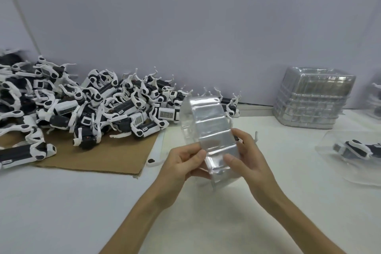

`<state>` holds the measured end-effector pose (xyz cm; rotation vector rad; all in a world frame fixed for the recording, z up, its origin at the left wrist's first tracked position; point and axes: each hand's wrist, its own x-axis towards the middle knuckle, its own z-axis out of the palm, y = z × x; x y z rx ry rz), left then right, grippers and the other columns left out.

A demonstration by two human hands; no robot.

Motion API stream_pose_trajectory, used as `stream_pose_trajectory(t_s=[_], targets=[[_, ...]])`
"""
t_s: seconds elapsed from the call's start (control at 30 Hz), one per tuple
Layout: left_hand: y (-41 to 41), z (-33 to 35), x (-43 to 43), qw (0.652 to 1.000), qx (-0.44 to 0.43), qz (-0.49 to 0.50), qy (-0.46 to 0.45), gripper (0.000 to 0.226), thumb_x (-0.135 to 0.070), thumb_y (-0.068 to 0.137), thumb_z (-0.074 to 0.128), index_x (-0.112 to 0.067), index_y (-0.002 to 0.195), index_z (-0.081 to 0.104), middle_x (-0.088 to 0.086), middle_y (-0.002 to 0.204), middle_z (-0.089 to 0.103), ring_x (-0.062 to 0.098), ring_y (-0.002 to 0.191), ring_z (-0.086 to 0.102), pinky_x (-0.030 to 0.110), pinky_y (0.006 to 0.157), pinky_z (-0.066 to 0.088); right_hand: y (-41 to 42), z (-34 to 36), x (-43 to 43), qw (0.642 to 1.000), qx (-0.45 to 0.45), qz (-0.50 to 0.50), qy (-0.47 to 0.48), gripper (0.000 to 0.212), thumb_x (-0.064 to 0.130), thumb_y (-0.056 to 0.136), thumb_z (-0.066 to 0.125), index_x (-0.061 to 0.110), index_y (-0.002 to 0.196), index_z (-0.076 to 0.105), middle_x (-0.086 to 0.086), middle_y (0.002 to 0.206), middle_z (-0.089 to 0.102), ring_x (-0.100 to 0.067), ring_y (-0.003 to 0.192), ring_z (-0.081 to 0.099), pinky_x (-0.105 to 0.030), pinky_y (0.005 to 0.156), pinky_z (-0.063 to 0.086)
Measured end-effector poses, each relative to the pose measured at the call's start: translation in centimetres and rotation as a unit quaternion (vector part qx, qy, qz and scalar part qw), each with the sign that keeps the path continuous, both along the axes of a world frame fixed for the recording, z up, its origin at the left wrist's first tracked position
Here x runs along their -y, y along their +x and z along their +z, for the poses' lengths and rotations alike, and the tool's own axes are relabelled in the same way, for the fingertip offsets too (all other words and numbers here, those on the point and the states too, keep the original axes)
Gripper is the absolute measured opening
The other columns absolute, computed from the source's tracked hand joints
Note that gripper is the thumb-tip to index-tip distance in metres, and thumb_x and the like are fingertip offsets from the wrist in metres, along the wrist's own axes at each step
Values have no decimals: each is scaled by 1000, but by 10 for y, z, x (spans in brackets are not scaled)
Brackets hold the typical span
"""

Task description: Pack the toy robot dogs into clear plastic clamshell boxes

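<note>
Clear clamshell box (208,128) held above the table (61,212), long axis running from the hands up and away toward the wall, top leaning slightly left; possibly part-opened, too blurred to be sure. Left hand (181,163) pinches its lower left edge, right hand (245,156) grips its lower right side. Left of the box: heap of toy robot dogs (92,105) on cardboard sheet (107,156). Right of it: stack of clamshells (313,99); nearer, one packed box (354,150) lying flat

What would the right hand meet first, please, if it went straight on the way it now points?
The right hand grips the clear clamshell box, so that comes first. Beyond it, the line probably reaches the right end of the pile of toy robot dogs, though depth is unclear.
</note>
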<state>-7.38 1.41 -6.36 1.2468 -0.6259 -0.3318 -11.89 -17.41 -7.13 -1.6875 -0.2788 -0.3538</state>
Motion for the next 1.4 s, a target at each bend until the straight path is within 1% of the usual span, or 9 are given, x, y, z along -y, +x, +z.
stream_pose_trajectory(t_s=[0.23,0.53,0.7,0.83,1.0,1.07,1.17,1.3,1.4], targets=[[-2,0,1,997,9,-72,35,38,-31,98,55,-14,130,67,18,118,71,30,103,71,32,82,56,0,0,5,1000,4,-1,8,65,45,79,67,27,139,48,-1,121,70,-23,110,68,-27,87,53],[1,-3,-2,993,-1,-110,52,39,-29,100,53,-8,130,66,23,119,70,36,110,69,39,91,55,-3,1,5,1000,6,22,4,67,42,80,74,31,139,45,1,123,68,-21,116,65,-26,90,53],[-6,-3,4,996,16,-73,55,23,-20,100,54,-4,99,71,15,95,73,29,94,72,37,85,57,-3,1,4,999,25,7,-23,80,44,73,83,30,141,43,1,122,67,-23,114,67,-35,93,54],[-12,-9,16,996,65,30,49,25,-12,96,53,11,92,61,28,73,59,27,76,71,36,75,60,-4,2,2,997,49,-21,-54,79,41,73,85,32,139,44,5,118,69,-21,109,69,-37,92,56],[-16,-5,18,995,67,65,45,33,-4,88,51,-23,79,76,4,64,69,19,69,73,30,70,61,-5,3,0,993,74,-23,-86,76,36,79,84,25,141,42,7,114,71,-20,106,70,-28,89,56],[-15,-4,17,996,55,51,54,32,-4,87,51,-22,81,77,9,67,70,21,74,74,31,72,61,-5,4,1,992,77,-23,-94,76,32,78,84,25,140,42,8,114,70,-18,106,70,-24,88,54],[-14,-5,17,996,53,38,64,18,-1,89,51,4,95,67,19,73,69,26,80,75,33,74,62,-6,4,1,990,89,-27,-103,76,30,77,82,27,141,41,11,116,70,-15,106,70,-19,87,52],[-14,-1,13,994,63,7,85,44,9,97,45,-23,82,71,-4,61,64,7,67,69,26,73,60,-5,4,1,989,94,-17,-112,79,33,78,86,27,142,39,11,116,69,-17,107,69,-24,89,54],[-12,0,12,994,59,7,96,38,-3,92,51,-33,84,74,0,61,62,9,67,69,28,73,60,-4,4,0,988,99,-19,-120,82,32,77,88,27,142,39,11,115,69,-18,107,69,-25,88,54]])
